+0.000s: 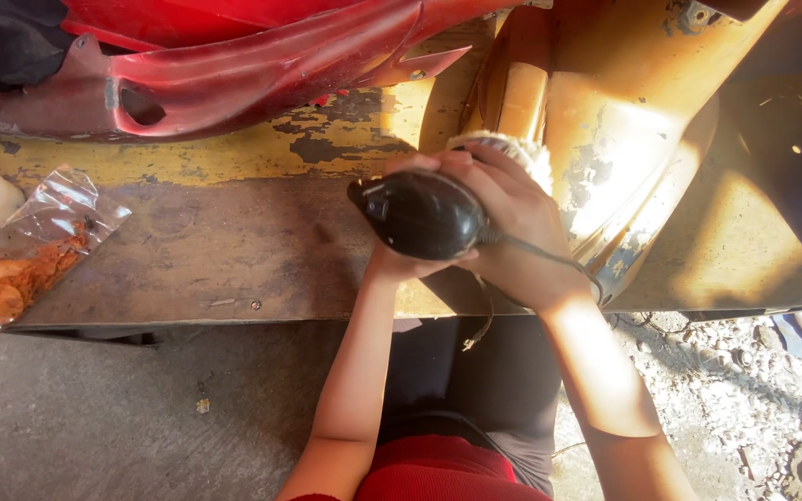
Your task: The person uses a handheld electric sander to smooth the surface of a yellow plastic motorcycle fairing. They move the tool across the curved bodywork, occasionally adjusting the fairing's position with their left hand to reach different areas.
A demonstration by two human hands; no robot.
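Head view, looking down on a worn desk [234, 241] with flaking yellow paint along its far strip and bare brown surface nearer the person. Centre of the frame: both hands grip a black polisher [420, 213], its rounded body pointing left and its pale woolly pad [512, 150] pressed against an orange panel [605, 139] that fills the upper right of the frame. The left hand [401, 264] cups the polisher from below, fingers clenched around the body; the right hand [512, 218] wraps over the top and rear, fingers likewise closed on the tool. A thin black cord [549, 255] runs from the polisher across the right wrist and drops past the desk's near edge. Upper left: a glossy red panel [262, 65] lies along the far side of the desk, well apart from the hands. Far left: a clear plastic bag [30, 250], roughly rectangular and lying flat, holds orange-brown powdery matter gathered in its lower half; it reaches the left border of the frame, and no label can be made out on it. Open desk surface lies between the bag and the polisher. Below the desk's near edge, grey concrete floor [122, 417] occupies the lower left and gravel [744, 390] the lower right.
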